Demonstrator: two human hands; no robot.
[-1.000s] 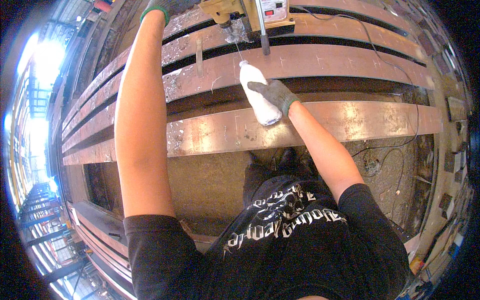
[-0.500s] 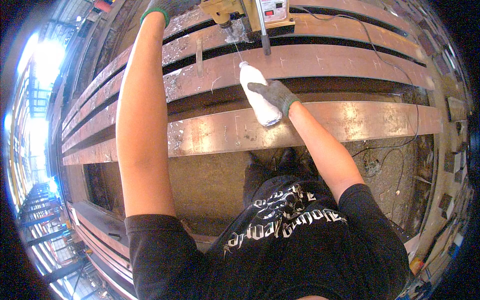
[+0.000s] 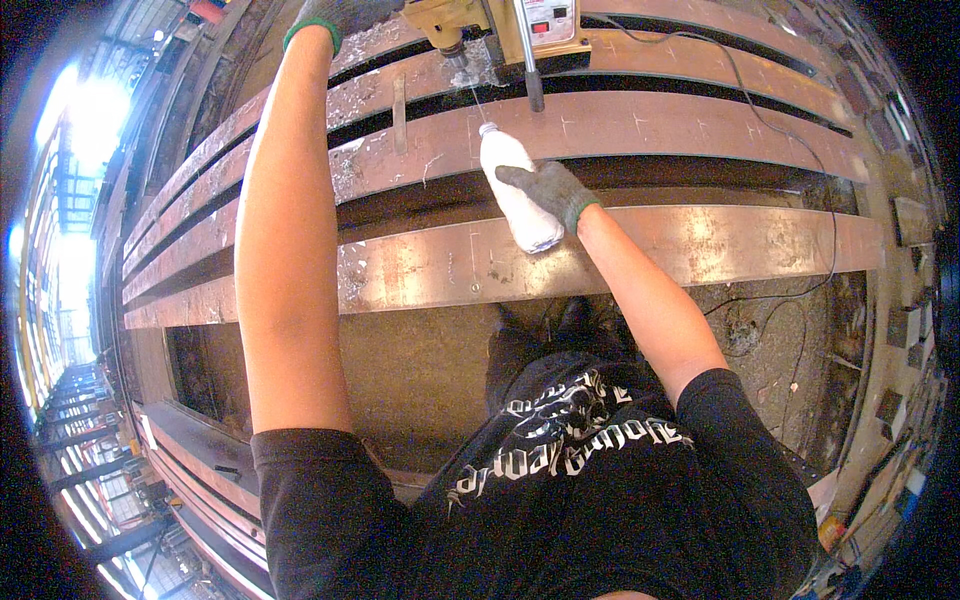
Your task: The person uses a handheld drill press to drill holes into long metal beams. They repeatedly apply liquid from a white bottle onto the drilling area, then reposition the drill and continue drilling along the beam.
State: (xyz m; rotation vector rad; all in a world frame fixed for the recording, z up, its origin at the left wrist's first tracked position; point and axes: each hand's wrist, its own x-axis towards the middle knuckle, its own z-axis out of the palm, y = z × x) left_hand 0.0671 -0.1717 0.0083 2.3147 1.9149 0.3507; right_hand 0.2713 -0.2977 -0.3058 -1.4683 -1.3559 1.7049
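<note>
Over rusty beams [image 3: 640, 120] — white bottle [image 3: 515, 190] (contents unseen) in gloved right hand [image 3: 548, 188].

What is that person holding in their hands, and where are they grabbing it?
The gloved right hand holds a white plastic bottle around its middle. The left hand reaches the yellow drill machine; its grip is out of frame.

- Several long steel beams [image 3: 640, 245] lie side by side, running left to right in front of the person.
- A drilling machine [image 3: 500, 25] stands on a far beam, at the top centre.
- The left hand [image 3: 335, 12] reaches to the machine's left side.
- The right hand [image 3: 548, 188] holds a plastic bottle [image 3: 515, 190] over the middle beams, tipped toward the machine.
- A cable [image 3: 790, 150] runs from the machine rightward across the beams, down to the floor [image 3: 420, 370].
</note>
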